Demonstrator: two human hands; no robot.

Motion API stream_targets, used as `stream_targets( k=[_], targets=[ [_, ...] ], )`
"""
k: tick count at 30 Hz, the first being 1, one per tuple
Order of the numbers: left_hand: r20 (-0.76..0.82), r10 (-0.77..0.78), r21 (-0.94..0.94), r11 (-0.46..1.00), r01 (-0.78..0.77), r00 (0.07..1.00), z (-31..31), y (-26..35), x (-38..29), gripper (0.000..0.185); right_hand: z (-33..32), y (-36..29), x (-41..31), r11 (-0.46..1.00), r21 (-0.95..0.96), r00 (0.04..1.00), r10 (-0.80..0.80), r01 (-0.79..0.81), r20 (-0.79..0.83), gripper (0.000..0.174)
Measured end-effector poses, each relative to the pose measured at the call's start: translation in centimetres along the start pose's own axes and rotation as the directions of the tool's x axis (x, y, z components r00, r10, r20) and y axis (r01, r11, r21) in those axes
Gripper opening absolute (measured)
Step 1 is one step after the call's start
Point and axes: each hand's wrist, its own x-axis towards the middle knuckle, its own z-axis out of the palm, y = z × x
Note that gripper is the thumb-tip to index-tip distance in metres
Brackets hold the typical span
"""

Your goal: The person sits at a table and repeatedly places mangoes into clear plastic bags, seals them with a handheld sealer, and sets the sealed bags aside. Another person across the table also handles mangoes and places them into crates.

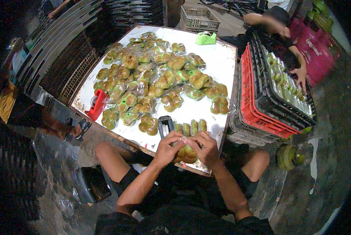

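My left hand [169, 147] and my right hand [206, 149] meet at the near edge of the white tabletop [182, 116]. Between them they pinch the gathered top of a clear plastic bag. Inside this bag is a cluster of brown-topped, green-sided bread buns [187, 155], partly covered by my fingers. A black tape dispenser [165, 124] stands just beyond my left hand. Past my fingertips lies a short row of narrow green wrapped pieces [194, 126], their lower ends hidden by my hands. Many more bagged buns [166, 79] are heaped across the table.
A red tape dispenser [96, 105] sits at the left edge, a green one [206, 38] at the far edge. Stacked black and red crates [251, 88] stand against the right side. A co-worker's hand [300, 75] reaches into the top crate. Another person's foot [82, 129] is at left.
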Motion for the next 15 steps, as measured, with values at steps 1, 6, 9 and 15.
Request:
stream_targets(
  k=[1,6,9,15],
  targets=[
    [-0.033,-0.072,-0.090,0.994,0.069,0.997,0.2,0.1,-0.1,0.020,-0.5,0.4,0.2,0.998,0.063,0.998,0.006,-0.010,0.056,0.011],
    [0.075,-0.426,0.005,0.904,0.427,0.902,-0.6,0.8,0.9,0.023,-1.0,0.5,0.3,0.996,0.042,0.993,0.071,-0.075,0.092,0.012],
    [-0.037,-0.284,0.176,0.942,0.286,0.958,-0.9,-1.5,0.9,0.027,1.7,0.0,-0.8,0.958,-0.041,0.957,0.286,-0.284,0.041,0.019],
    [-0.346,0.199,0.462,0.887,-0.018,0.917,0.8,-0.9,0.1,0.016,6.5,2.3,-3.4,0.646,0.495,0.802,0.559,-0.581,0.212,0.021]
  ],
)
